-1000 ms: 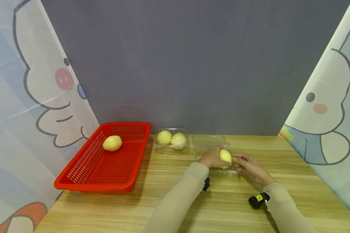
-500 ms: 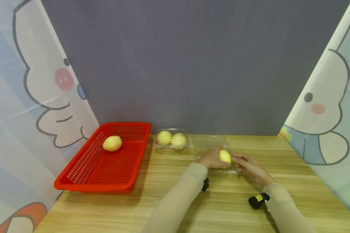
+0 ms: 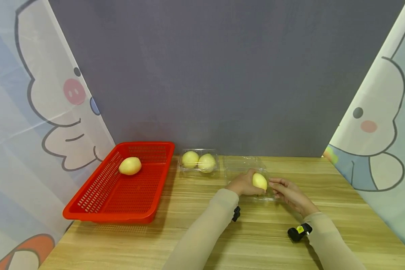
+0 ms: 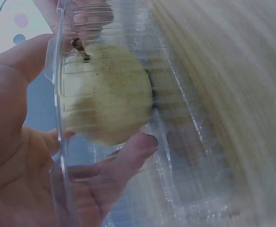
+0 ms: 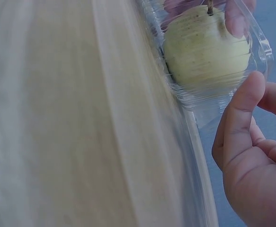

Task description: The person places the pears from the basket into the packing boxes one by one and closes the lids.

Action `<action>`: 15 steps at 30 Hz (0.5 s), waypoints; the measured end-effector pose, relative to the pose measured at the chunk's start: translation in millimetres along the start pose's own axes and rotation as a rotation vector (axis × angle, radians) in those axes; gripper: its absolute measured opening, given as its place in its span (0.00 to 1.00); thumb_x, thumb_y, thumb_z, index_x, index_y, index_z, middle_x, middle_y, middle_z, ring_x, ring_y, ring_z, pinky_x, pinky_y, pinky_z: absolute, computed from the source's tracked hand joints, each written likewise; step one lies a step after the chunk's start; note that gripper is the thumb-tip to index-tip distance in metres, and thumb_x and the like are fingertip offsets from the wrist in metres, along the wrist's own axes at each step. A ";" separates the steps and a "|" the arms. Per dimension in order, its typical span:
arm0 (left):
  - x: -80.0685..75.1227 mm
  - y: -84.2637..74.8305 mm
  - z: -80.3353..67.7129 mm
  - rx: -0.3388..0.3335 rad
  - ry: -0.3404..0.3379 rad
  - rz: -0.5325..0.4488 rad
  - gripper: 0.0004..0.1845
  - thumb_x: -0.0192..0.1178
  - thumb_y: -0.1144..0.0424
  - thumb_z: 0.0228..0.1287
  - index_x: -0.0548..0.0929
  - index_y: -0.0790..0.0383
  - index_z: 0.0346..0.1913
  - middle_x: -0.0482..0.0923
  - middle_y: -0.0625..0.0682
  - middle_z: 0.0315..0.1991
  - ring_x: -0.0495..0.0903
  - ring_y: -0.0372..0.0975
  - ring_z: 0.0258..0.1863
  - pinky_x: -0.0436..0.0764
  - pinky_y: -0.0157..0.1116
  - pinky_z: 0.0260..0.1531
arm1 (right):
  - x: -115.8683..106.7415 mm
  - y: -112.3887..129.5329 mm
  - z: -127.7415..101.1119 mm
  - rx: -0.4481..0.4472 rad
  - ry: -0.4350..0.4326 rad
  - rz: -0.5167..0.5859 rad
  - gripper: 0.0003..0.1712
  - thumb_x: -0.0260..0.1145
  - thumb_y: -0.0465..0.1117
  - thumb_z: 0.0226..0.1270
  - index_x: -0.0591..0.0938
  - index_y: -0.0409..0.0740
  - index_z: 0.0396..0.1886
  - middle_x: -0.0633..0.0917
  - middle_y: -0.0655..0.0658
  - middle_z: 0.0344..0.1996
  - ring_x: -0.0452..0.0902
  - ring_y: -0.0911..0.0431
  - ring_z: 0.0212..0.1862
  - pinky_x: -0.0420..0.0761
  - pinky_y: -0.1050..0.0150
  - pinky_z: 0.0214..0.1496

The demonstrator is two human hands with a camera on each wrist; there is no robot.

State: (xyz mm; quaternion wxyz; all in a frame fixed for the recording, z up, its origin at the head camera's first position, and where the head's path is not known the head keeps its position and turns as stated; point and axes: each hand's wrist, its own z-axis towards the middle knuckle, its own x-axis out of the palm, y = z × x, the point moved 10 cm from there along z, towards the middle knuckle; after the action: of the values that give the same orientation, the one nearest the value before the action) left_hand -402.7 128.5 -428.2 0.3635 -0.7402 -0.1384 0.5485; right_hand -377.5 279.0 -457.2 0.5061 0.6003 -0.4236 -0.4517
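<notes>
A pale yellow pear (image 3: 259, 181) with a short brown stem is inside an open clear plastic clamshell box (image 3: 244, 165), whose lid is folded back toward the wall. My left hand (image 3: 244, 183) grips this pear, thumb and fingers on either side of it. Through the box's ribbed wall the left wrist view shows the pear (image 4: 107, 94) and a fingertip under it. At the box's right edge, my right hand (image 3: 291, 195) pinches the rim between thumb and fingers. The right wrist view has the right thumb (image 5: 249, 90) against that edge.
To the left, a closed clear box (image 3: 198, 169) holds two pears. A red plastic basket (image 3: 145, 216) with one pear (image 3: 130, 166) inside stands further left. A grey wall (image 3: 202, 82) bounds the wooden table (image 3: 256, 240) at the back, with printed curtains at both sides.
The left hand and its pear have shifted slightly left within the box. My right hand stays at the box's right edge.
</notes>
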 end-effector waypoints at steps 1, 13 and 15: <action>-0.2 0.2 0.5 0.005 -0.001 -0.006 0.46 0.76 0.44 0.52 0.66 0.42 0.73 0.78 0.51 0.45 0.78 0.41 0.36 0.79 0.43 0.36 | -0.1 0.0 0.2 -0.002 0.001 -0.002 0.34 0.56 0.42 0.80 0.58 0.22 0.71 0.72 0.47 0.42 0.70 0.62 0.38 0.80 0.70 0.39; -16.1 -7.4 -13.0 0.002 -0.035 0.119 0.44 0.73 0.43 0.56 0.66 0.47 0.74 0.73 0.55 0.60 0.79 0.46 0.49 0.81 0.47 0.46 | 1.1 -0.6 1.8 -0.016 0.009 0.008 0.35 0.56 0.42 0.80 0.57 0.21 0.71 0.73 0.45 0.42 0.71 0.63 0.36 0.80 0.70 0.37; -18.6 -9.4 -14.4 0.008 -0.039 0.156 0.44 0.71 0.42 0.58 0.66 0.48 0.75 0.72 0.55 0.61 0.79 0.46 0.50 0.81 0.47 0.47 | 0.6 -1.0 2.2 -0.013 0.001 0.013 0.35 0.57 0.42 0.79 0.58 0.21 0.71 0.74 0.46 0.41 0.71 0.63 0.36 0.80 0.70 0.37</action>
State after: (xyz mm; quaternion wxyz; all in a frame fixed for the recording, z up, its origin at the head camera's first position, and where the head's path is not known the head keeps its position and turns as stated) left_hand -394.4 118.3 -406.6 0.3200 -0.7365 -0.0851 0.5899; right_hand -379.4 278.1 -458.4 0.5129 0.5946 -0.4244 -0.4509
